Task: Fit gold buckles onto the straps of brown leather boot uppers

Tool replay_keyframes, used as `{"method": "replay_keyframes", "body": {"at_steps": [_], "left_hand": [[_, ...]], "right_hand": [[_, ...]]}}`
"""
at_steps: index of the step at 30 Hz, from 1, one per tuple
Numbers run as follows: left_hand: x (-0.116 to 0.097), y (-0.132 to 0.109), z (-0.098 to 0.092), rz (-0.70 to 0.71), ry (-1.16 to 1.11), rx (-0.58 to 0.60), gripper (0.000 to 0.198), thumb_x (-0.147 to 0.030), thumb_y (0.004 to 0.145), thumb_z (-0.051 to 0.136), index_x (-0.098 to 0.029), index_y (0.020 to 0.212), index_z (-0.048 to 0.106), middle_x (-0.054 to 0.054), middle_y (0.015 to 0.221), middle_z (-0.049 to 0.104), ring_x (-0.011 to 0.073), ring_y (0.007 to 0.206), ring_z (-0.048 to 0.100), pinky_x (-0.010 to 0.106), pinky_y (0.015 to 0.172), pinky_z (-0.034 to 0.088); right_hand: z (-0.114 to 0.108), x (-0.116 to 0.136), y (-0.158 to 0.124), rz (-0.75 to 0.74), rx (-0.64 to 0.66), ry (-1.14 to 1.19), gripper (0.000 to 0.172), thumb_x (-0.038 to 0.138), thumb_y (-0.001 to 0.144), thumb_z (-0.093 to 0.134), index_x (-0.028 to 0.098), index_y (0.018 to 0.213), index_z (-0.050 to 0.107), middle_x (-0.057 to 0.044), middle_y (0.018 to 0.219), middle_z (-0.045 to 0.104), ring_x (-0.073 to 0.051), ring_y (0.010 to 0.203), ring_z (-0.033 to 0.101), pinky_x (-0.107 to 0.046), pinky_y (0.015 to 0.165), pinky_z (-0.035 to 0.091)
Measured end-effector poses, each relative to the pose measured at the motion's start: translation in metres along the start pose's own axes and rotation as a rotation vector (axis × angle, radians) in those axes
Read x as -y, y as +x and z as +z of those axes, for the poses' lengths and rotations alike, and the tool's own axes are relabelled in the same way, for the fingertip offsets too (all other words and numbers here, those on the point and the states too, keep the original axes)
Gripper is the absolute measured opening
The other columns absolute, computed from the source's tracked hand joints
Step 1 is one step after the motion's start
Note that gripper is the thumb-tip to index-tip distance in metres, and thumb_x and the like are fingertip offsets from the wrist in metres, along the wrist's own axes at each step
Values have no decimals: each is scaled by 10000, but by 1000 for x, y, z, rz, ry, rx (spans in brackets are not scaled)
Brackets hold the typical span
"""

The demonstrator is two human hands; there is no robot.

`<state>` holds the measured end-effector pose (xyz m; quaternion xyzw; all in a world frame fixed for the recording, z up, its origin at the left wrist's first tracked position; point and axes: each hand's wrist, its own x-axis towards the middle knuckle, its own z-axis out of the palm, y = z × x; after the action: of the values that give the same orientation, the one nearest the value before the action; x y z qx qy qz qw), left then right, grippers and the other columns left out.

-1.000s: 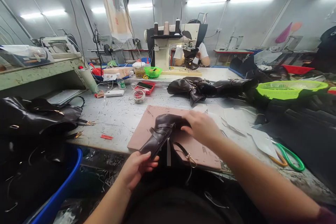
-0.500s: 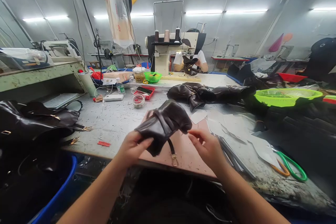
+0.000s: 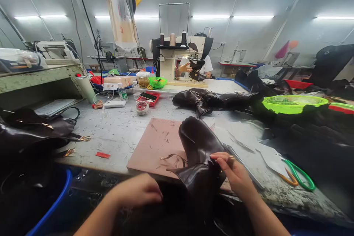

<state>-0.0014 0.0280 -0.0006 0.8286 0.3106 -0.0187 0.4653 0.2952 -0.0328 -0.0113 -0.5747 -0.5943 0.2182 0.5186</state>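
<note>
A green label is carried by the small bottle (image 3: 122,93) at the rear left of the desk (image 3: 116,129); the figure "12" can be read on it. Letters resembling "Di" are printed on the clear plastic bag (image 3: 272,69) at the far right. The red mark on the hanging plastic sleeve (image 3: 121,18) cannot be read.

The rear of the desk is occupied by further dark leather boot uppers (image 3: 189,98), a red tray (image 3: 155,100) holding a phone (image 3: 148,96) and a round clear container (image 3: 142,108). Beyond these, a sewing machine (image 3: 168,67) is attended by a co-worker, partly hidden. The right side is taken up by paper pieces (image 3: 245,141), green-handled scissors (image 3: 312,185) and a lime-green basket (image 3: 295,106). Part of the pink board (image 3: 155,136) is covered by the boot upper (image 3: 197,147).

The boot upper is located over the right part of the board and the front edge of the desk. Its rounded toe is directed away from the wearer and slightly left; its long axis runs back toward the lap.

The right edge of the boot upper is gripped between the right hand's (image 3: 235,173) thumb and fingers. The left hand (image 3: 142,191) is loosely curled, apart from the right; whether anything is enclosed cannot be told.
</note>
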Motion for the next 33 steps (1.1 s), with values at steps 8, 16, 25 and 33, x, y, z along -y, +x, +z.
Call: {"method": "replay_keyframes", "body": {"at_steps": [8, 16, 25, 33], "left_hand": [[-11, 61, -2, -75, -572, -236, 563, -614, 731, 486, -147, 1017, 614, 103, 1078, 613, 253, 999, 552, 381, 888, 399], [-20, 65, 62, 339, -998, -564, 636, -284, 631, 747, -250, 1207, 480, 80, 1276, 495, 251, 1206, 412, 373, 1014, 294], [-45, 40, 28, 378, -1086, -682, 337, -354, 689, 691, -213, 902, 472, -43, 693, 537, 36, 455, 362, 178, 463, 276], [-60, 45, 34, 349, -842, -488, 276, -448, 796, 521, -175, 786, 485, -14, 738, 424, 90, 597, 311, 229, 570, 282]], "right_hand": [[-1, -3, -7, 188, -82, 394, 473, 563, 838, 401, 196, 878, 697, -85, 882, 681, -224, 824, 605, -359, 754, 481], [-7, 33, 14, 297, -6, 667, 523, 662, 706, 529, 164, 682, 686, 43, 443, 389, -60, 365, 325, -202, 358, 285], [8, 52, 21, 239, 25, 795, 564, 673, 762, 365, 176, 684, 620, 10, 555, 391, -122, 507, 335, -259, 477, 316], [-1, 74, -2, 221, 284, 475, 192, 348, 798, 494, 195, 751, 599, -14, 722, 531, -155, 683, 482, -272, 645, 396]]}}
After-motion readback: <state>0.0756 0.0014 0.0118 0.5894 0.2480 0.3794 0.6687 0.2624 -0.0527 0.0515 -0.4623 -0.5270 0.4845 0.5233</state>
